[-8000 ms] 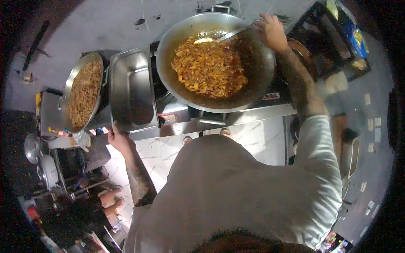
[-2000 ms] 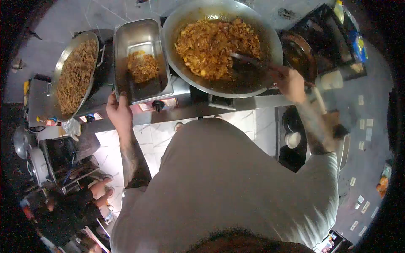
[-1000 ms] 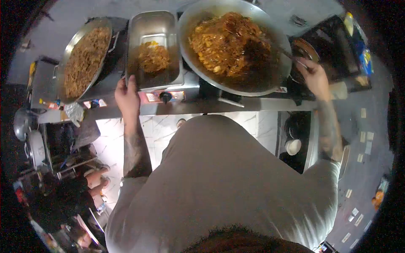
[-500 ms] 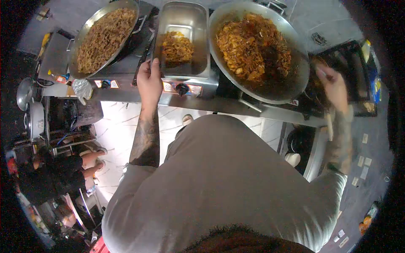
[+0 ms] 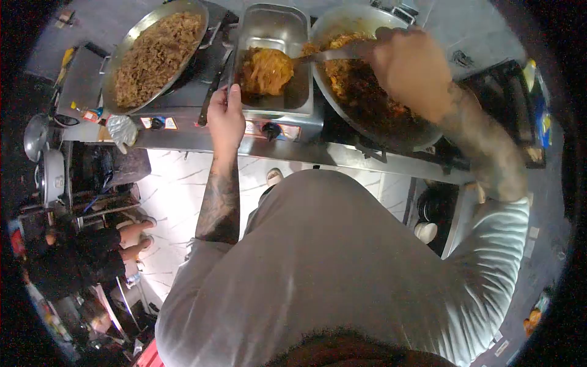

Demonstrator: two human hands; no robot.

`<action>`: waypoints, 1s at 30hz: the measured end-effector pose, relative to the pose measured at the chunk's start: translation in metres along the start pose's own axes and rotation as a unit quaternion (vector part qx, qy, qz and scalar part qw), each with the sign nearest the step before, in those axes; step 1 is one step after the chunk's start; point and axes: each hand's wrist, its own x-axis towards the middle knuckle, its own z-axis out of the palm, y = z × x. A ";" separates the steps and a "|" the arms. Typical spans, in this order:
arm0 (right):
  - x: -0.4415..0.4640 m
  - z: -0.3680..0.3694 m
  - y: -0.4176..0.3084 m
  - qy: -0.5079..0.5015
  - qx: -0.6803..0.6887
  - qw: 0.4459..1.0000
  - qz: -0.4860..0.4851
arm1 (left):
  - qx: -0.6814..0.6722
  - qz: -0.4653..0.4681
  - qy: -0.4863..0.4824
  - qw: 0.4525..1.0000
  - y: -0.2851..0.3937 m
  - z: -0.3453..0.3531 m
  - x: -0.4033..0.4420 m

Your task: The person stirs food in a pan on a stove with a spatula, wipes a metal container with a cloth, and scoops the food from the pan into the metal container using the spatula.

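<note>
My left hand (image 5: 227, 122) is closed on the near left rim of a deep steel food pan (image 5: 275, 25), thumb on top. A mound of orange-brown saucy food (image 5: 266, 71) lies inside. My right hand (image 5: 416, 73), blurred by motion, grips a long-handled metal utensil (image 5: 341, 54) across the rim between the pan and a wide round pan (image 5: 339, 21). The utensil's head is at the mound; food hides its shape. Darker, saucy shredded food (image 5: 367, 85) fills part of the round pan, partly hidden by my right hand and arm.
On the left, another wide pan (image 5: 109, 82) holds brown shredded food. Burner knobs (image 5: 271, 131) line the counter's front. A crumpled foil piece (image 5: 122, 129) sits near the left edge. Another person's legs (image 5: 136, 240) show at lower left.
My right hand has swung left from beyond the round pan to above it, with the utensil now reaching into the steel pan. The mound there looks larger. My left hand stays on the rim.
</note>
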 end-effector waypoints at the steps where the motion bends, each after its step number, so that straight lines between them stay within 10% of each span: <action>1: 0.000 0.005 0.000 0.051 -0.034 0.997 -0.047 | 0.013 -0.021 -0.009 1.000 0.008 -0.001 -0.001; 6: -0.006 0.015 0.039 0.065 -0.006 0.997 -0.029 | 0.037 -0.043 -0.021 0.998 0.004 -0.003 0.000; 12: -0.032 0.007 0.084 0.019 0.412 0.905 0.108 | 0.031 -0.040 -0.021 0.999 0.004 -0.003 0.003; 30: -0.054 0.074 0.111 0.007 0.141 0.983 0.114 | 0.076 -0.016 -0.046 0.996 0.014 -0.007 0.009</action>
